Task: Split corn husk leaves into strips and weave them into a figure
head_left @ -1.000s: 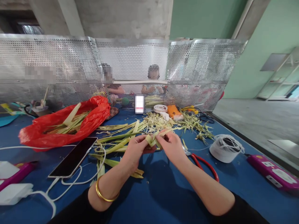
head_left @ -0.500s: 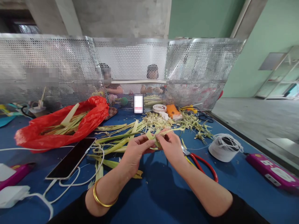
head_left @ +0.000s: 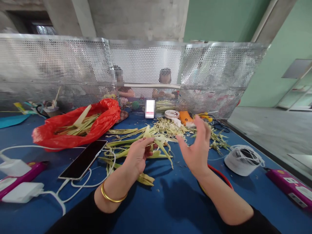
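Husk (head_left: 164,149), apparently pinched, in left hand (head_left: 137,154)

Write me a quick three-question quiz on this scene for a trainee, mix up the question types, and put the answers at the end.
1. Which hand grips the pale leaf strips?
2. True or false: the white spool stands to the right of the red bag.
3. Fill in the blank: a gold ____ circles the left wrist.

Key:
1. The left hand; the right hand is open.
2. True.
3. Bangle.
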A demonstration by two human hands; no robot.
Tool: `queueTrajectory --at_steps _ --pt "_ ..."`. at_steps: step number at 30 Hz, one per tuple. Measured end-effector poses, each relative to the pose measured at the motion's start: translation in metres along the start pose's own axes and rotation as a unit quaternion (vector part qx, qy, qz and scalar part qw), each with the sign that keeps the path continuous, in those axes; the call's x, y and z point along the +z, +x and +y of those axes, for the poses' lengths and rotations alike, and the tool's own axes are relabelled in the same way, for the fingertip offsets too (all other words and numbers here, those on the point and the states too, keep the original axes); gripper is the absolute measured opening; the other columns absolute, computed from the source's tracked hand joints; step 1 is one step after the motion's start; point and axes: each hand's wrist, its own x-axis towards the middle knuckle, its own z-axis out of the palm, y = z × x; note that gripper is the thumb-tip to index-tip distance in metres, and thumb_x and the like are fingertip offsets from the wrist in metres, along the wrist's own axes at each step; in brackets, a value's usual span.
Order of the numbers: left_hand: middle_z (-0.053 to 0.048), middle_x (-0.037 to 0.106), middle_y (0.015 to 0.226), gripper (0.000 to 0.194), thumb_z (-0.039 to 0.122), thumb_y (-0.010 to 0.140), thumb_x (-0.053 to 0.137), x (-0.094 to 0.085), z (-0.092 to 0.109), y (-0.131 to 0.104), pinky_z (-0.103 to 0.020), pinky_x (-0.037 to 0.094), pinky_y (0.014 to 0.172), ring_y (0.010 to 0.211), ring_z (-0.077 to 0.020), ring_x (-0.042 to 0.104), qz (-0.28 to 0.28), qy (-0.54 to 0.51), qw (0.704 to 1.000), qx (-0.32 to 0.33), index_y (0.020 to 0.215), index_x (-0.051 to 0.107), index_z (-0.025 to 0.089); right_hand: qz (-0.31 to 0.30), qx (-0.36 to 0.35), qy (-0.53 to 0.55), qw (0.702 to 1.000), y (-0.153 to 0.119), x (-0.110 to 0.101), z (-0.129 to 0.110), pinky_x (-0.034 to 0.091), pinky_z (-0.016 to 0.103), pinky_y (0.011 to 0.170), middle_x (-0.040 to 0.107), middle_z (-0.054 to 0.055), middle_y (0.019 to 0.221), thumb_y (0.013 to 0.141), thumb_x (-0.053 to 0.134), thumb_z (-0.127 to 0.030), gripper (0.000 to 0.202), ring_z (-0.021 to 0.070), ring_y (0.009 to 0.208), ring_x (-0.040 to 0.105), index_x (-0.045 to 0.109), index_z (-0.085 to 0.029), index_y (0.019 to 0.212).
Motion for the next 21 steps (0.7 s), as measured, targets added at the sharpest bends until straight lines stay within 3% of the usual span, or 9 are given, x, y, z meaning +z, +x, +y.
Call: queueTrajectory --at_steps 2,4,6,8,11,14,18,21 --pt "0.002 0.064 0.067 0.021 0.019 0.058 0.078 -0.002 -0.001 0.001 -0.017 0.037 0.043 0.059 -0.0097 0.062 -0.011 -0.011 1.000 -0.012 0.072 0.063 0.016 -0.074 -0.200 -0.047 0.976 0.001 -0.003 -0.001 0.037 0.047 0.105 0.050 0.012 0.134 0.083 0.060 -0.012 0.056 0.0272 0.128 0.043 0.046 -0.028 0.135" --pt "0.003 0.060 0.061 0.020 0.020 0.056 0.079 -0.003 -0.003 0.002 -0.017 0.038 0.044 0.053 -0.0070 0.056 -0.029 -0.019 0.999 -0.020 0.069 0.064 0.015 -0.147 -0.329 -0.053 0.931 -0.001 -0.003 -0.003 0.037 0.041 0.106 0.057 0.009 0.127 0.085 0.057 -0.008 0.044 0.0234 0.126 0.047 0.056 -0.028 0.125" --pt "0.004 0.058 0.058 0.021 0.021 0.054 0.079 -0.003 -0.006 0.002 -0.017 0.039 0.045 0.049 -0.0054 0.050 -0.046 -0.008 0.999 -0.016 0.067 0.065 0.014 -0.180 -0.381 -0.033 0.906 -0.004 -0.002 -0.006 0.038 0.038 0.104 0.064 0.007 0.118 0.087 0.057 -0.010 0.032 0.0206 0.119 0.053 0.062 -0.023 0.116" --pt "0.003 0.059 0.060 0.021 0.022 0.055 0.079 -0.001 -0.008 0.000 -0.017 0.040 0.046 0.050 -0.0059 0.050 -0.065 0.026 0.998 0.005 0.070 0.068 0.014 -0.178 -0.373 0.000 0.911 -0.007 -0.001 -0.009 0.040 0.037 0.101 0.069 0.005 0.108 0.088 0.057 -0.012 0.024 0.0185 0.109 0.059 0.064 -0.021 0.109" --pt "0.000 0.063 0.066 0.017 0.022 0.060 0.074 0.002 -0.011 -0.005 -0.017 0.037 0.043 0.056 -0.0086 0.055 -0.102 0.110 0.987 0.066 0.074 0.071 0.014 -0.160 -0.261 0.078 0.949 -0.007 -0.001 -0.011 0.044 0.035 0.090 0.070 0.005 0.097 0.088 0.058 -0.016 0.016 0.0179 0.096 0.062 0.066 -0.022 0.100" --pt "-0.001 0.062 0.062 0.010 0.022 0.062 0.070 0.007 -0.012 -0.010 -0.018 0.037 0.042 0.060 -0.0125 0.059 -0.155 0.179 0.967 0.091 0.069 0.071 0.015 -0.162 -0.049 0.164 0.972 -0.005 0.000 -0.011 0.046 0.030 0.076 0.065 0.004 0.084 0.088 0.056 -0.022 0.012 0.0168 0.082 0.060 0.063 -0.020 0.079" --pt "-0.002 0.061 0.057 0.011 0.025 0.066 0.067 0.009 -0.013 -0.013 -0.020 0.039 0.044 0.055 -0.0124 0.055 -0.212 0.222 0.948 0.085 0.063 0.070 0.015 -0.220 0.227 0.219 0.923 -0.004 0.006 -0.007 0.036 0.024 0.052 0.047 -0.003 0.058 0.084 0.057 -0.036 0.030 0.0117 0.056 0.044 0.051 -0.019 0.061" --pt "-0.004 0.063 0.059 0.015 0.028 0.069 0.066 0.009 -0.016 -0.013 -0.021 0.037 0.045 0.053 -0.0114 0.053 -0.226 0.222 0.945 0.074 0.063 0.070 0.015 -0.242 0.313 0.250 0.884 -0.006 0.011 -0.005 0.030 0.023 0.048 0.041 -0.005 0.053 0.081 0.057 -0.041 0.034 0.0104 0.052 0.037 0.046 -0.020 0.057"
